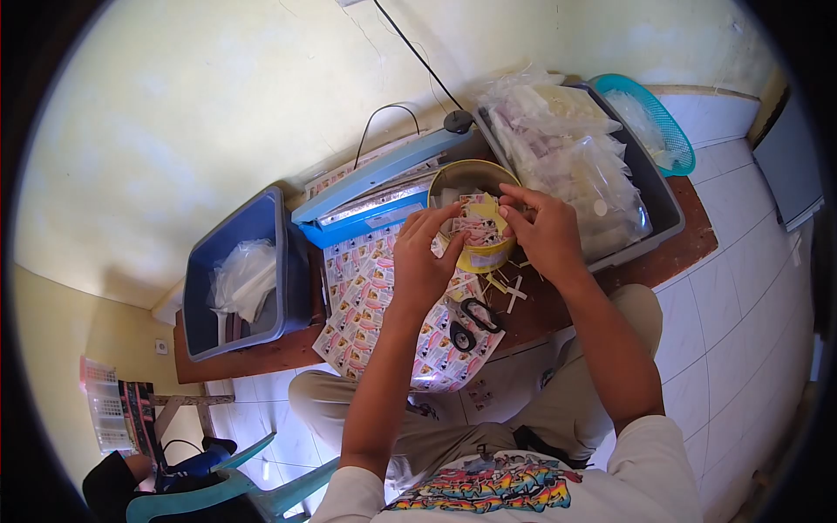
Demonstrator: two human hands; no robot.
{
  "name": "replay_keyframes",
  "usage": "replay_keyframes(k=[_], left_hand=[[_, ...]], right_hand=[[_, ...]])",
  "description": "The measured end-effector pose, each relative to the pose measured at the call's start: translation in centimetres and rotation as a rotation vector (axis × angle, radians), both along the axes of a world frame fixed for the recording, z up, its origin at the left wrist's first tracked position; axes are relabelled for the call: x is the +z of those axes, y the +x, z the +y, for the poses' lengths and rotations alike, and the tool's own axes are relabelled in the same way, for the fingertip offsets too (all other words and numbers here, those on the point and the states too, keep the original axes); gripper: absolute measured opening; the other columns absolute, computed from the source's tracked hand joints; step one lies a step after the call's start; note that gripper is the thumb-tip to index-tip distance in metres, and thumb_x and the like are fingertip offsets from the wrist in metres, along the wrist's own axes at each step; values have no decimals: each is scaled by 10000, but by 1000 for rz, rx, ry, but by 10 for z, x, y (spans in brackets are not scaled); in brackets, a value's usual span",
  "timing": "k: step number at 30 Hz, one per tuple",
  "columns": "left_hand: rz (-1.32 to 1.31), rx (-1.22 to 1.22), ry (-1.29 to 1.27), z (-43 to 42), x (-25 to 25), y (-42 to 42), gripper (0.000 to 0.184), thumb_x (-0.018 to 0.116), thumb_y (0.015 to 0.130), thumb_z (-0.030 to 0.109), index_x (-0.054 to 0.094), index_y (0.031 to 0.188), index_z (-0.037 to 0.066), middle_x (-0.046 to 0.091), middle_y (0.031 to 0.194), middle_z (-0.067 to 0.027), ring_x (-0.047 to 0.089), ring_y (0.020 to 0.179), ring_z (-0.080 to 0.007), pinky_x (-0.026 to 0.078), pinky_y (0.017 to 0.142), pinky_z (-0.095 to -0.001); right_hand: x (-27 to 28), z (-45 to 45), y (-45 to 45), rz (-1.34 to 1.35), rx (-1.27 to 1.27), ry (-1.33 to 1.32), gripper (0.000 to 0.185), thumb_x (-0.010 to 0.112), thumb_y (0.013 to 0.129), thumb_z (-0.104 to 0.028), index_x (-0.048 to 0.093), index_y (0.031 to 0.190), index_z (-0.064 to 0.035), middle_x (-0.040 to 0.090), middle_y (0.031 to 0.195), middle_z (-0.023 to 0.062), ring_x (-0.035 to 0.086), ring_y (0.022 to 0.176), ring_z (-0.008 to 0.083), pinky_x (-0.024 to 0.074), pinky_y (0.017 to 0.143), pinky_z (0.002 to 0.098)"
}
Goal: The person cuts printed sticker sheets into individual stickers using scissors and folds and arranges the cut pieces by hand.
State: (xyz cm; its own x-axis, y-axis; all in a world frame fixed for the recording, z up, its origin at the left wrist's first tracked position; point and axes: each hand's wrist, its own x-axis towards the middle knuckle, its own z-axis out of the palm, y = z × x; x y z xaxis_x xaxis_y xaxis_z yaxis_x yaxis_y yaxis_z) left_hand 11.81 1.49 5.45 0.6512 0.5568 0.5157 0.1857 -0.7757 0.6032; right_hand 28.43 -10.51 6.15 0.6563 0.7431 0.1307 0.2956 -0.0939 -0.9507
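The little printed cards [476, 228] sit right between the two hands, over the front of the yellow tub [490, 258]. The left hand [423, 257] holds their left side, and the right hand [547, 234] holds their right side. Both are just as near, close together with the cards between. I can't tell which way the cards are longer. The scissors [464, 335] lie below, nearer the left hand.
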Motion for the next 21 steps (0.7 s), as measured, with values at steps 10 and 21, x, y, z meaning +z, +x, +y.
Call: replay_keyframes(k=[10, 21], left_hand=[[-100, 20, 21, -11, 11, -6, 343, 806, 853, 46, 739, 1188, 81, 765, 1121, -99, 701, 1101, -287, 544, 955, -384], [-68, 186, 60, -27, 12, -89, 274, 793, 861, 23, 748, 1130, 52, 763, 1103, -123, 733, 1017, -296, 566, 881, -371]], right_hand=[[5, -2, -13, -37, 74, 163, 337, 748, 913, -72, 718, 1241, -1, 776, 1010, 116, 756, 798, 155, 588, 704, 285], [-4, -4, -81, 41, 380, 165, 330, 760, 905, -78, 735, 1232, -47, 773, 955, 94, 731, 732, 126, 572, 657, 274]])
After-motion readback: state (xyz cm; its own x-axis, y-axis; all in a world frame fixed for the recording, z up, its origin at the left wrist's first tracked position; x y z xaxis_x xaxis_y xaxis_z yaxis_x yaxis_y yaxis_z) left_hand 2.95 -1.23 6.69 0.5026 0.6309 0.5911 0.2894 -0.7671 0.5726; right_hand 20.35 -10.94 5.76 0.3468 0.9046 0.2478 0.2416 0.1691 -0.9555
